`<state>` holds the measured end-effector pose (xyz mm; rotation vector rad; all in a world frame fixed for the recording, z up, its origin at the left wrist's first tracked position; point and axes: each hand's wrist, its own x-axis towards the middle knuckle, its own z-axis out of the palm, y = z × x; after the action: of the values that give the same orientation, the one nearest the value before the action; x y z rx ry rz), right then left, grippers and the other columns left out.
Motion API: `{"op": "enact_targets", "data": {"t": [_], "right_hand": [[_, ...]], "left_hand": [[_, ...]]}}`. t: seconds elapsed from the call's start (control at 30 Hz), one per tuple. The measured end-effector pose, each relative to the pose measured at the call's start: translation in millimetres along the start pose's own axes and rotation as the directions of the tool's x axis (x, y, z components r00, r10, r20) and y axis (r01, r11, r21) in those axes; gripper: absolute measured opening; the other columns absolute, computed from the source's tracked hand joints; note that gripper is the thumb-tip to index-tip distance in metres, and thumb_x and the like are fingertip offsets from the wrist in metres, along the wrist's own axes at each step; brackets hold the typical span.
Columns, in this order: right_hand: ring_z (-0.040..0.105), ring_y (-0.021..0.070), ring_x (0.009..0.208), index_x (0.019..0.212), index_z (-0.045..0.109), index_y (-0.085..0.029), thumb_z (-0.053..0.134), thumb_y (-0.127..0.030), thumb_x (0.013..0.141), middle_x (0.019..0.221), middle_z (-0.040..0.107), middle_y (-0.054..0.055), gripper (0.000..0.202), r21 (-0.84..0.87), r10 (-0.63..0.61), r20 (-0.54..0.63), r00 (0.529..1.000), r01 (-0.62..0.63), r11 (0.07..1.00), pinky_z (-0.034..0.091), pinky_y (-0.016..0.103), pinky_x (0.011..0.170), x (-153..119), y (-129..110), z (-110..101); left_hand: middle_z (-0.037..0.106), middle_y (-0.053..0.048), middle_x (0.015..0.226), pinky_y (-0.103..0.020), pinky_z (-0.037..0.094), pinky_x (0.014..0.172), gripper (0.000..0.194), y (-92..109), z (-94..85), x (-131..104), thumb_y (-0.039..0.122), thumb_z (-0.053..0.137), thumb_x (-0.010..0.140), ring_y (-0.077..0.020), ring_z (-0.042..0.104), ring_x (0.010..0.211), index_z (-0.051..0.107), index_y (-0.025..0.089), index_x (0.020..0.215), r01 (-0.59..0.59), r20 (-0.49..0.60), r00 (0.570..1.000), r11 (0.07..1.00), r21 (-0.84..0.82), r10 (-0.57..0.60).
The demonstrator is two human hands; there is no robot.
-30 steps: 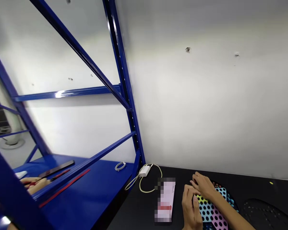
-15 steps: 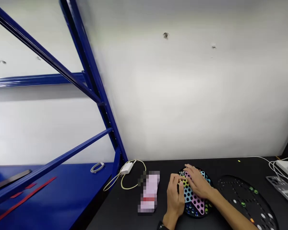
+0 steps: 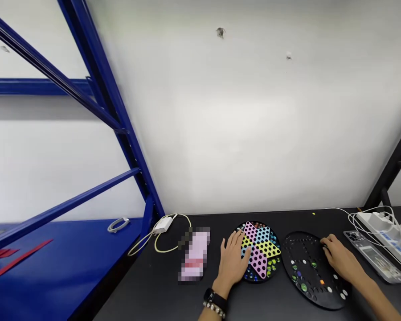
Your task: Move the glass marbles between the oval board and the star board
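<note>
Resting low in the frame, the left hand [image 3: 232, 261] lies flat, fingers loose and spread, against the left edge of the coloured star board [image 3: 259, 256], gripping nothing. The right hand [image 3: 339, 258] sits further right, fingers curled down onto the right rim of the black round tray [image 3: 312, 269]; whether it pinches a marble there, I cannot tell. A watch [image 3: 211, 296] and bead bracelet ride the left wrist.

Both boards lie side by side on the black desk [image 3: 160, 290], bottom centre and bottom right, the tray dotted with a few marbles, the star board ringed with many. To do this well, my judgement is that the left palm should press the star board steady while the right fingertips work one marble at a time, lifting straight up so none roll off.

Further left lies a pink packet [image 3: 194, 254], then a white charger [image 3: 162, 224] with its looped cable near the blue shelf [image 3: 70, 267]. A power strip [image 3: 386, 225] sits at the right edge, white wall behind.

Against half a second ago, the right hand has left the star board and crossed to the black tray, uncovering the star's colours; the left has stayed put.
</note>
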<state>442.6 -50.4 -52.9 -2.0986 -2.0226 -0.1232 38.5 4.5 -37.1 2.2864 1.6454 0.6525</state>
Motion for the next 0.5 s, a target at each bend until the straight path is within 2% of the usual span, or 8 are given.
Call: {"op": "enact_targets", "data": {"t": [0.13,0.23,0.4,0.5], "right_hand": [[0.066,0.0206,0.076,0.095,0.063,-0.020,0.035,-0.024,0.095,0.095,0.058,0.008,0.028,-0.022,-0.029,-0.102,0.994,0.027,0.999,0.045,0.029,0.061,-5.2,-3.6,7.6],[0.066,0.0210,0.076,0.091,0.061,-0.022,0.037,-0.027,0.096,0.092,0.060,0.007,0.026,-0.053,-0.025,-0.129,0.991,0.018,0.998,0.043,0.029,0.060,-9.6,-4.5,6.9],[0.068,0.0218,0.065,0.090,0.061,-0.023,0.039,-0.029,0.096,0.084,0.064,0.005,0.023,-0.139,0.039,-0.104,0.994,-0.053,0.989,0.031,0.028,0.051,-25.2,-6.1,3.1],[0.067,0.0191,0.057,0.089,0.060,-0.025,0.037,-0.030,0.096,0.083,0.065,0.004,0.025,-0.075,0.057,-0.070,0.996,-0.062,0.995,0.031,0.027,0.049,-38.3,-12.8,0.9]], "left_hand": [[0.052,-0.008,0.153,-0.062,0.024,0.120,0.044,-0.4,0.1,-3.0,0.038,0.046,0.100,-0.0297,0.042,0.145,0.054,0.027,0.142,0.004,-0.033,0.999,1.000,-0.027,-0.005],[0.051,-0.008,0.154,-0.063,0.023,0.121,0.042,0.3,-0.9,-4.3,0.035,0.045,0.100,-0.0289,0.041,0.145,0.055,0.027,0.140,0.011,-0.019,1.000,0.999,-0.038,-0.012],[0.050,-0.006,0.155,-0.062,0.022,0.122,0.041,3.9,-5.2,-2.9,0.036,0.043,0.100,-0.0282,0.039,0.146,0.056,0.027,0.138,0.041,0.026,0.999,0.999,-0.011,-0.041],[0.049,-0.006,0.155,-0.062,0.022,0.122,0.041,4.1,-6.0,-2.2,0.037,0.042,0.100,-0.0281,0.038,0.147,0.056,0.027,0.137,0.040,0.032,0.999,0.999,-0.011,-0.039]]}}
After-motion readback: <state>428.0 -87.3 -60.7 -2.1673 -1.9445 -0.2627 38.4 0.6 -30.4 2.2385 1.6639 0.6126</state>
